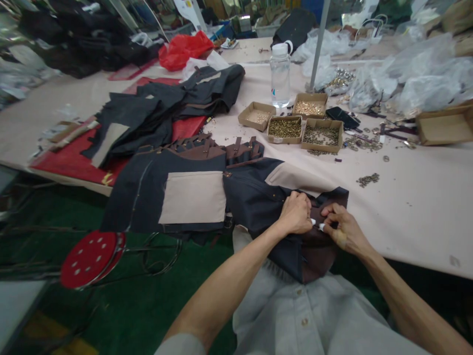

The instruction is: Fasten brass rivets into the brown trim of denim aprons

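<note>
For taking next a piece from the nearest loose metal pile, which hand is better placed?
Probably the right hand: the metal pile lies nearer it. The left hand, on the dark fabric, would have to reach farther.

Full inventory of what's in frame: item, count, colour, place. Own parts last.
Worked fabric piece: 1, dark with brown and beige, table edge under the hands
Pocketed fabric: stack, dark with beige pocket, left of it
Fabric pile: uncounted, dark, behind the stack
Red sheet: 1, under the pile
Red bag: 1, behind the pile
Bottle: 1, clear, white cap, behind the small boxes
Small boxes: 4, brown, mid-table, holding small metallic pieces
Larger box: 1, brown, right
Plastic bags: several, clear, back right
Loose metal cluster: 1, dull, right
Stool seats: 2, red, lower left
Table: 1, pale
Far background: too blurred
Left hand, right hand: on worked piece
</note>
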Tool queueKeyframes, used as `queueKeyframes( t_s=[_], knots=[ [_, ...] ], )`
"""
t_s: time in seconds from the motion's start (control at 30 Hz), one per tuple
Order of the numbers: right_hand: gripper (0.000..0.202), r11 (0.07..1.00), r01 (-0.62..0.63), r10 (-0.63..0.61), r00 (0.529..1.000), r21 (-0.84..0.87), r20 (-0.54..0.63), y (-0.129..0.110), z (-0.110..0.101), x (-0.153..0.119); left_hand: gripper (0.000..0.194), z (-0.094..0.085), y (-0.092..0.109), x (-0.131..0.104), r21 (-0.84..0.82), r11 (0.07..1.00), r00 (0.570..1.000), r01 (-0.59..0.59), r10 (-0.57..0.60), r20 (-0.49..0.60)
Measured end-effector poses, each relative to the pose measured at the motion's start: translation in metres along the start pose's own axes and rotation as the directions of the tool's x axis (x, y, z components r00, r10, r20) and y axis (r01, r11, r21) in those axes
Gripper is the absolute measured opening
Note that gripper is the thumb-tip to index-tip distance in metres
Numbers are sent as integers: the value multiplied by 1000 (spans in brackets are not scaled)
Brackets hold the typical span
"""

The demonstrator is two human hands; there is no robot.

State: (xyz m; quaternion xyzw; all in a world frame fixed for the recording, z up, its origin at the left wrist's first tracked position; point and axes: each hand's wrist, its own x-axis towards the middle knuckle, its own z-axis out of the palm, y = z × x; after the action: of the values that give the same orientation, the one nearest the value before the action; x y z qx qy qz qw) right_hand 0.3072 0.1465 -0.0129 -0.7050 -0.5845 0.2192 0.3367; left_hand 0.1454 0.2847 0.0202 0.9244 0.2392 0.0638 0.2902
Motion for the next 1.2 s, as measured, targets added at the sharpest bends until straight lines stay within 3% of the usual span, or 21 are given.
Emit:
queueKeyframes(
  t_s=[0.13,0.3,0.47,0.57,0.67,0.73,0.83,0.97,1.1,1.2],
  knots=[
    [11,999,0,0,1000,-36,-2,2,3,3,8,1,2,1,21,999,999,39,-39,-14],
    [10,997,-43,37,995,-60,-88,-1,12,8,16,-5,6,5,26,996,996,84,-84,-1],
    [9,991,-12,16,999,131,-35,-9,-8,18,18,-13,3,9,19,990,989,143,-142,-36],
    [16,974,-70,98,988,215,-122,13,-39,25,15,-13,-4,8,-24,991,989,135,-136,-57],
    [26,966,-227,257,884,122,-391,55,-68,39,15,-13,-11,5,-61,988,988,142,-146,-57],
    [32,951,-307,293,847,42,-444,81,-78,53,17,-14,-14,2,-66,985,984,158,-162,-67],
    [33,933,-340,271,878,-117,-393,104,-82,72,19,-14,-15,-1,-70,984,982,166,-172,-80],
    [27,877,-361,256,909,-318,-329,111,-78,84,20,-13,-14,-6,-87,978,978,189,-196,-77],
    [19,829,-418,329,902,-371,-280,116,-79,89,20,-8,-17,-9,-99,976,975,191,-201,-95],
    [14,846,-398,335,914,-354,-227,116,-82,91,21,-4,-20,-9,-111,976,972,190,-202,-115]
  ],
)
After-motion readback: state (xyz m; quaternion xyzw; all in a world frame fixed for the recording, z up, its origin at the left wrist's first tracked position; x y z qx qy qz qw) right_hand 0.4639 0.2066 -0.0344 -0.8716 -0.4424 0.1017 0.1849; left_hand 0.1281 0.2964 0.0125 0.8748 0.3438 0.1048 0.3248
